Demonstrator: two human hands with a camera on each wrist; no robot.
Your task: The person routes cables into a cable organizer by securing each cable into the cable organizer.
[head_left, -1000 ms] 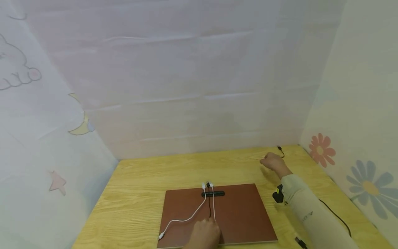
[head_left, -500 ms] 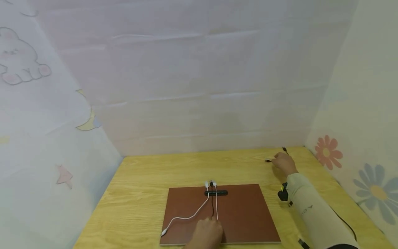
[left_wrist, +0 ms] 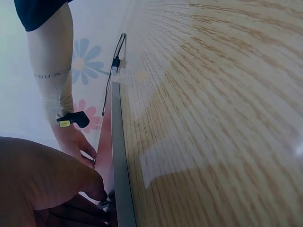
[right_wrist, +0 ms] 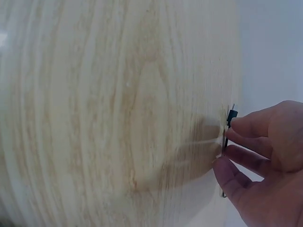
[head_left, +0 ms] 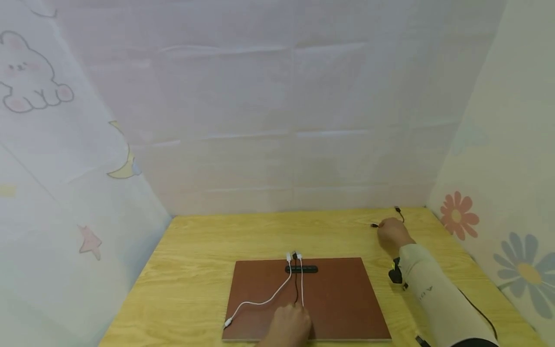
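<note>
My right hand (head_left: 393, 233) is at the back right of the table, its fingers on a thin black charging cable. That cable's small black connector (head_left: 374, 225) sticks out left of the fingertips; in the right wrist view the connector (right_wrist: 232, 116) has a metal tip. My left hand (head_left: 288, 325) rests at the front edge of a brown board (head_left: 338, 299), where a black cable (head_left: 297, 284) and a white cable (head_left: 302, 289) run under it. In the left wrist view its thumb and fingers pinch a metal-tipped cable end (left_wrist: 103, 205), partly hidden.
A black cable clip strip (head_left: 309, 269) on the board holds several cables. Another white cable (head_left: 260, 303) curves to the board's front left. A black USB plug (head_left: 397, 209) lies behind the right hand. Another black plug (head_left: 421, 341) lies at front right, near the right sleeve (head_left: 438, 294).
The camera view has shifted slightly. The black connector, unseen a second ago, now shows left of my right fingertips. My left hand stays at the board's front edge.
</note>
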